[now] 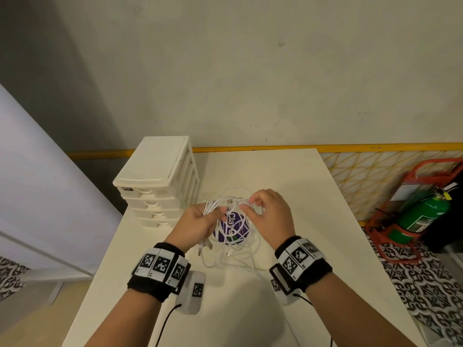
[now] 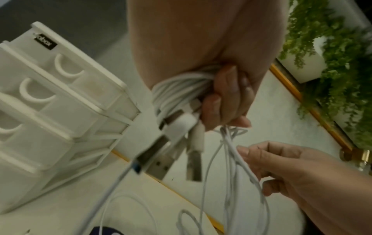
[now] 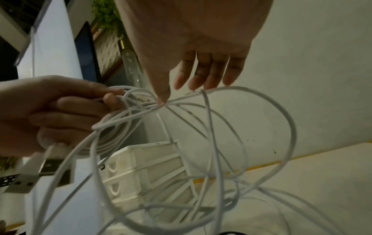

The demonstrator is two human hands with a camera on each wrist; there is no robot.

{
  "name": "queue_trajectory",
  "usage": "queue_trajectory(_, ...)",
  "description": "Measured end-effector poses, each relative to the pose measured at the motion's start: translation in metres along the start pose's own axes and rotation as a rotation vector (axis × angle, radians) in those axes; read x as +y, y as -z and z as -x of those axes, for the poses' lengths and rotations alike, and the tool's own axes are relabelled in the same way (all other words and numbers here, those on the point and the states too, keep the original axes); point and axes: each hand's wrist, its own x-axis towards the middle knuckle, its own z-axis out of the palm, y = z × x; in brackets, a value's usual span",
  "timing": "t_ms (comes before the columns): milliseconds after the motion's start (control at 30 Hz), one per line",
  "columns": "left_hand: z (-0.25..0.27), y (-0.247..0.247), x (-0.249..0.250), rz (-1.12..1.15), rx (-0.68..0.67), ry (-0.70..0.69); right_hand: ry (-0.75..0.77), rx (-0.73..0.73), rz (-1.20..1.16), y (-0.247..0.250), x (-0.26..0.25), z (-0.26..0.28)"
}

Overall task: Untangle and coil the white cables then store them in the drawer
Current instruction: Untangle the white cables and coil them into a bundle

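Observation:
Several white cables (image 1: 233,256) lie tangled over the white table (image 1: 288,296), some draped across a round purple labelled object (image 1: 231,229). My left hand (image 1: 210,210) grips a coiled bundle of cable (image 2: 177,85), and USB plugs (image 2: 155,152) hang below its fingers (image 2: 225,98). My right hand (image 1: 246,205) pinches loose strands just to the right of that bundle. In the right wrist view its thumb and fingertips (image 3: 201,79) meet at a crossing of wide cable loops (image 3: 128,117). The white drawer unit (image 1: 160,179) stands at the table's back left with all drawers closed.
A green fire extinguisher (image 1: 423,216) in a red stand sits on the patterned floor to the right of the table. A wall with a yellow strip runs behind the table. The drawer unit (image 3: 141,174) is close behind the hanging loops.

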Motion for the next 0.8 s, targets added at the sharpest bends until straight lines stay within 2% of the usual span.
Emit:
queue_trajectory(100,0.002,-0.004,-0.003,0.02,0.007,-0.008,-0.057,-0.16,-0.115,-0.001,-0.002,0.004)
queue_trajectory(167,0.004,-0.008,-0.006,0.049,-0.021,-0.021,-0.059,-0.237,-0.094,-0.005,-0.003,0.004)
queue_trajectory(300,0.008,-0.014,-0.011,0.101,-0.02,-0.031,-0.141,-0.307,-0.122,-0.005,-0.003,-0.001)
queue_trajectory(400,0.008,-0.012,-0.016,0.122,0.008,-0.031,-0.118,-0.367,-0.144,-0.006,-0.004,-0.002)
queue_trajectory(533,0.008,-0.016,-0.018,0.082,0.087,0.01,-0.131,-0.413,-0.219,-0.011,-0.007,-0.002)
queue_trajectory(633,0.004,-0.015,-0.016,0.059,0.187,0.037,-0.144,-0.359,-0.367,-0.006,-0.012,-0.002)
queue_trajectory(700,0.002,-0.012,-0.014,0.014,0.171,0.048,-0.17,-0.353,-0.485,-0.003,-0.015,-0.002)
queue_trajectory(800,0.002,-0.016,-0.009,0.05,0.135,0.053,-0.181,-0.405,-0.513,-0.005,-0.017,-0.002)
